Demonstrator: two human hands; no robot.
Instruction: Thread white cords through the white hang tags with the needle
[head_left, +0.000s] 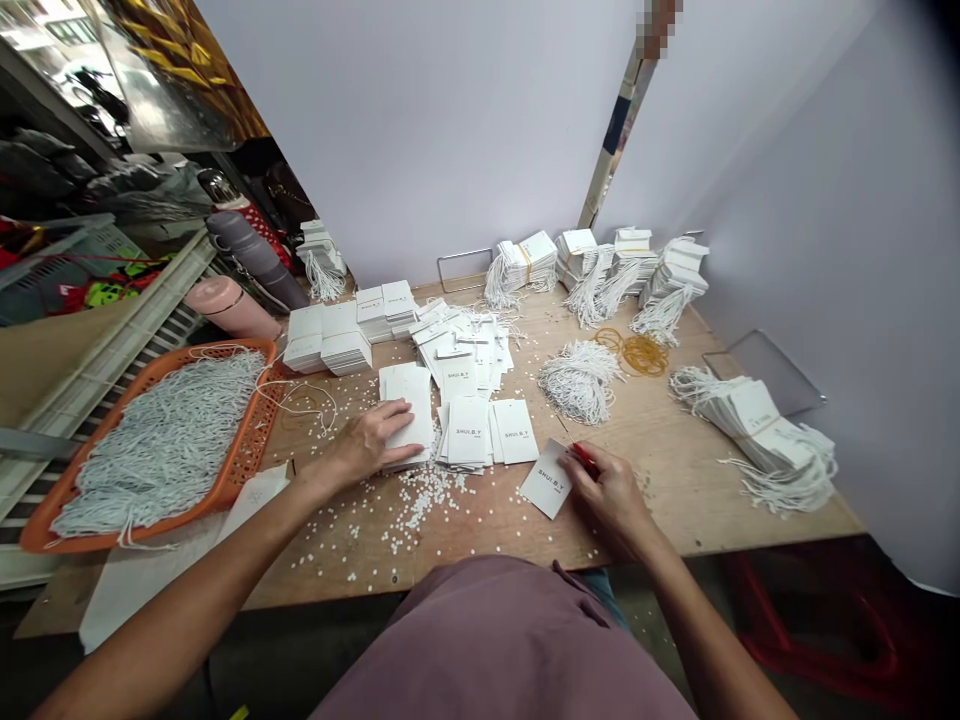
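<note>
My left hand (373, 436) lies on a stack of blank white tags (411, 385), thumb and fingers spread apart over its left side. My right hand (611, 490) is closed round a small red-handled tool (585, 460), whose thin dark tip points away from me; its exact kind is unclear. Against the fingers of that hand rests a tilted white tag (546, 482) printed "SHUI.B.Y". Between my hands lie two piles of printed tags (468, 428). Behind them is a loose heap of tags (469, 350) with strings. A bunch of white strings (577, 380) sits beyond my right hand.
An orange basket (259, 430) full of white strings stands at left. Banded tag bundles (525, 262) line the back, with another bundle (765, 420) at right. Yellow rubber bands (645, 354) lie near the strings. Small white paper dots (420, 505) litter the wooden table (480, 540).
</note>
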